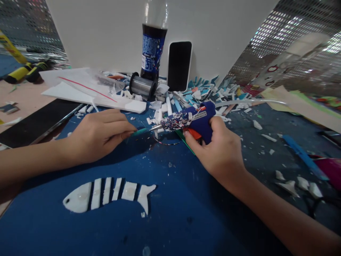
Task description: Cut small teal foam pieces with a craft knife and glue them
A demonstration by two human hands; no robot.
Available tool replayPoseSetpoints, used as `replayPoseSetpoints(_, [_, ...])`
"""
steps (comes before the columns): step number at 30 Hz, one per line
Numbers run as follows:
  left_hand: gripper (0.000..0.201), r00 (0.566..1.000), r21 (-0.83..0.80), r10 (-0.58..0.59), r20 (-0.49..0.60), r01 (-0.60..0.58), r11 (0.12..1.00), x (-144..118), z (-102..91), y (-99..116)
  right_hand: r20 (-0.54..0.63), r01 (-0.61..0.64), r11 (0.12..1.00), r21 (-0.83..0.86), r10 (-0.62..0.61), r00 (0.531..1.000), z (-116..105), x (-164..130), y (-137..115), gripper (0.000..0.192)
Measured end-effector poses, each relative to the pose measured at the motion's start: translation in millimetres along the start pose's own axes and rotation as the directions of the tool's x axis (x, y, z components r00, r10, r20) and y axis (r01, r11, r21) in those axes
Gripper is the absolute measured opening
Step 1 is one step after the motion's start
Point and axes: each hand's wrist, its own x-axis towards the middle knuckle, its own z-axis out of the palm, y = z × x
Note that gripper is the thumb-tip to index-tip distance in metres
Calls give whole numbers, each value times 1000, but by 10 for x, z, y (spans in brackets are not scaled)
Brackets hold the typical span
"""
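Observation:
My right hand grips a blue hot glue gun with an orange trigger, its paint-speckled barrel and metal nozzle pointing left. My left hand pinches a small teal-green strip flat on the blue board, just left of the nozzle tip. Nearer to me on the board lies a white fish made of several foam pieces.
A cola bottle, a black phone leaning on the white wall, a wire spool, a white foam sheet and many foam scraps fill the back. Yellow tools lie far left, paper sheets right.

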Motion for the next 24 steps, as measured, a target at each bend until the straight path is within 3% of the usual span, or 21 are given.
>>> replayPoseSetpoints(8, [18, 1000, 15, 18, 4, -18, 1000, -43, 4, -33, 52, -39, 999, 3, 39, 998, -27, 2, 4, 35])
replayPoseSetpoints(15, [15, 989, 60, 62, -135, -55, 997, -37, 45, -27, 27, -31, 999, 10, 30, 999, -12, -11, 20, 35])
replayPoseSetpoints(24, [17, 988, 31, 77, -133, -73, 997, -50, 47, -28, 27, -46, 998, 51, 44, 999, -17, 1, 12, 36])
